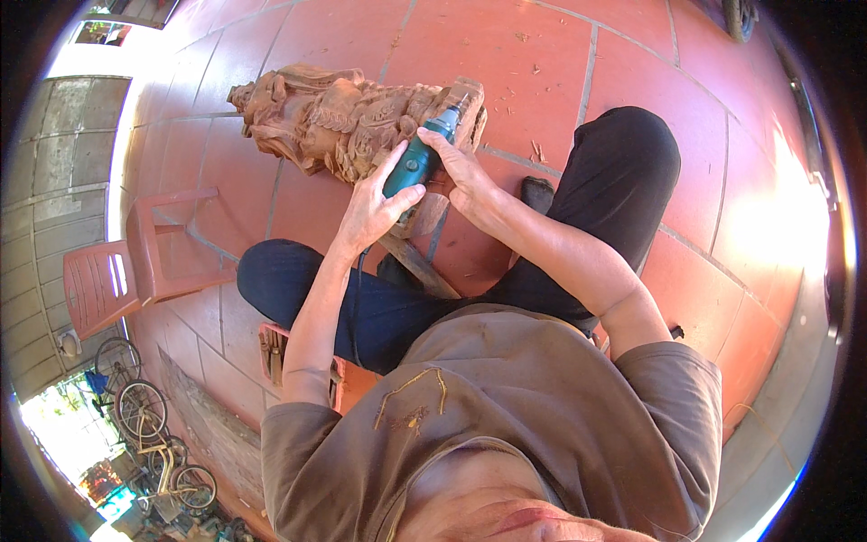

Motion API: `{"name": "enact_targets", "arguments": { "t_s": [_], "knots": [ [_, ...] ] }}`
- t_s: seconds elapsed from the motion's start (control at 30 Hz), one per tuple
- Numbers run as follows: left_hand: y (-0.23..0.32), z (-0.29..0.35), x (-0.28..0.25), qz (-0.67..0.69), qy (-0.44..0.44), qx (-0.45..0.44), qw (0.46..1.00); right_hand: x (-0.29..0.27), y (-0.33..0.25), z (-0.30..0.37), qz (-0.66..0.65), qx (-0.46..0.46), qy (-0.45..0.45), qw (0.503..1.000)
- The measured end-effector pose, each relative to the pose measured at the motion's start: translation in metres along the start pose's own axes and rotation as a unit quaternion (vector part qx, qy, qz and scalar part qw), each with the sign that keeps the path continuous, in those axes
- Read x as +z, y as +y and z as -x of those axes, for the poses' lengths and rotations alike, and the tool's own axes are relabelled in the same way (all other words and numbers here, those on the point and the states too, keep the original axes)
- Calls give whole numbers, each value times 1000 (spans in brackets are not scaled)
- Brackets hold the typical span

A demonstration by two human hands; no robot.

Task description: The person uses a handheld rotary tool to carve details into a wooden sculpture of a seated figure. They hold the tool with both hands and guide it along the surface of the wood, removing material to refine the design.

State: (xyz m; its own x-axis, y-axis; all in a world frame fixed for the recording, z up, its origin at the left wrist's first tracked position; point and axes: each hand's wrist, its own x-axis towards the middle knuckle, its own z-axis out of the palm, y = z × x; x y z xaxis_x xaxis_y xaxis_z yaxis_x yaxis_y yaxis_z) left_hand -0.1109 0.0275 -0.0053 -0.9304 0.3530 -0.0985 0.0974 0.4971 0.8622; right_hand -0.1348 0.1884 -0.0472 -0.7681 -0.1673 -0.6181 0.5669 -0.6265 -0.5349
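A green die grinder (413,168) with a silver nose lies between my two hands, its nose against or just over the base (466,98) of a carved wooden statue (339,117). My left hand (374,200) is closed round the rear of the grinder, thumb on one side and fingers on the other. Around its front part my right hand (456,167) is closed, thumb along the top. The statue lies on its back or side with its head to the left. The grinder's bit is too small to make out. A dark cord (356,303) runs down past my left forearm.
Under the statue's near end is a wooden support (418,262). A pink plastic chair (149,257) stands at the left. Wood chips (538,152) are scattered on the red tiled floor (506,54). Several bicycles (142,411) are at the lower left. My bent legs flank the work.
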Motion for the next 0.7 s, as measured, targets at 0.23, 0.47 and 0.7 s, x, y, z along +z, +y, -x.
{"name": "enact_targets", "arguments": {
  "t_s": [0.23, 0.47, 0.7],
  "knots": [
    [2, -1, 0, 7, -1, -13, 1000, 1, 1, -5, -3, 2, -3, 1000],
    [0, 2, -1, 11, 1, -24, 1000, -2, 6, -11, 8, 1, -9, 1000],
    [-3, 0, 0, -1, 6, -19, 1000, 2, 5, -10, 4, -5, -3, 1000]
  ]
}}
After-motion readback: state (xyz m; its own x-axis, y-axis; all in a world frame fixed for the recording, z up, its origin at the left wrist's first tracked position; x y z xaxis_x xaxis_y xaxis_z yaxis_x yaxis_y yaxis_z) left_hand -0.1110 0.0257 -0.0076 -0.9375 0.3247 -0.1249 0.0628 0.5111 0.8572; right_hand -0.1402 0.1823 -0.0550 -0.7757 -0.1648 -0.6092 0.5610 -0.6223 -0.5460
